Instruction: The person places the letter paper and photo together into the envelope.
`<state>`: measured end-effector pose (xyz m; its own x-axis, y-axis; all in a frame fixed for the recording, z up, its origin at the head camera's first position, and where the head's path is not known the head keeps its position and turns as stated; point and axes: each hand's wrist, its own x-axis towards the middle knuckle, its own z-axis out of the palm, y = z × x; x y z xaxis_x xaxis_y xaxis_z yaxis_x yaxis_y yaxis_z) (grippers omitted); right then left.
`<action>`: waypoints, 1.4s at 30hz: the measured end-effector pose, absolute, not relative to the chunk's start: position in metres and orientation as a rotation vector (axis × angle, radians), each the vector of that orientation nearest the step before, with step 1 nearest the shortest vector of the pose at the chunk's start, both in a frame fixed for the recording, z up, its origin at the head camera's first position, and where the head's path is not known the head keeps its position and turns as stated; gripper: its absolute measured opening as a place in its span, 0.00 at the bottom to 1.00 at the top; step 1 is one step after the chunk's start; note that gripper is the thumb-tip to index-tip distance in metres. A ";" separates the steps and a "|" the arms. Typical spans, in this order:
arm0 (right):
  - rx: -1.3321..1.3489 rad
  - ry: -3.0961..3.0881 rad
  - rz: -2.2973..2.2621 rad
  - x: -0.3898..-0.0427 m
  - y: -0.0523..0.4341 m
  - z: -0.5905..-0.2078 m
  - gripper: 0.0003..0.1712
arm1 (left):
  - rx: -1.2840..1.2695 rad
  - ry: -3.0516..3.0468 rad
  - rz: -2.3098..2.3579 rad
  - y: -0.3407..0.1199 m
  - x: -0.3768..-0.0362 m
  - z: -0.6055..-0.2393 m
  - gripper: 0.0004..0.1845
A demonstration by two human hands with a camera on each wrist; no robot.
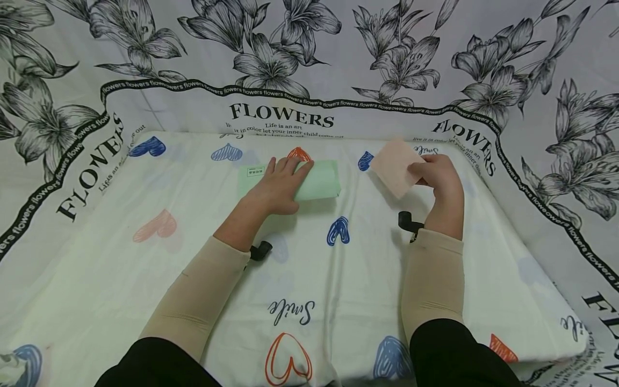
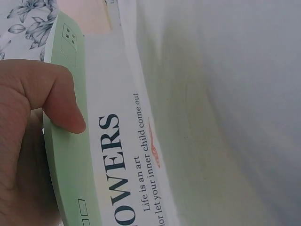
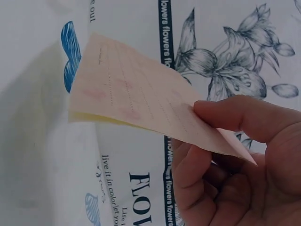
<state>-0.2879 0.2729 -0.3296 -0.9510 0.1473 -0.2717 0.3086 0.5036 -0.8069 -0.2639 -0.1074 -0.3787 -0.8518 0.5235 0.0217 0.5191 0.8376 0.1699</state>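
Note:
A light green envelope (image 1: 321, 181) with small printed boxes lies under my left hand (image 1: 272, 189). My left fingers spread across its top face. In the left wrist view the thumb (image 2: 63, 106) bears against the side of the envelope (image 2: 70, 160) that faces the camera, with other fingers partly hidden behind it. To the right, my right hand (image 1: 441, 174) holds a pale pink sheet of note paper (image 1: 394, 166) above the cloth. The right wrist view shows the thumb on top of the paper (image 3: 127, 94), curled fingers beneath, and faint dotted lines with a yellowish lower edge.
A white cloth (image 1: 290, 269) with hearts and "Smile" lettering covers the work surface. Behind it hangs a fabric (image 1: 396, 59) printed with black flowers and "FLOWERS". Small black devices (image 1: 261, 251) sit at both wrists.

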 end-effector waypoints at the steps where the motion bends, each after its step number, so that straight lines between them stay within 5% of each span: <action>1: 0.393 2.574 -1.454 -0.288 0.273 -0.330 0.30 | 0.845 2.986 0.263 -0.107 -0.264 -0.379 0.54; 14: 0.513 2.574 -1.617 -0.290 0.266 -0.330 0.23 | 0.834 2.978 0.260 -0.107 -0.264 -0.378 0.54; 42: 0.238 2.385 -1.893 -0.289 0.256 -0.325 0.12 | 0.859 3.027 0.236 -0.108 -0.265 -0.379 0.54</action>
<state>-0.2886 0.2565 -0.3252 -0.9841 0.0671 -0.1647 0.1757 0.2211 -0.9593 -0.2648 -0.1078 -0.3785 -0.8516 0.5214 0.0538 0.5235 0.8405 0.1395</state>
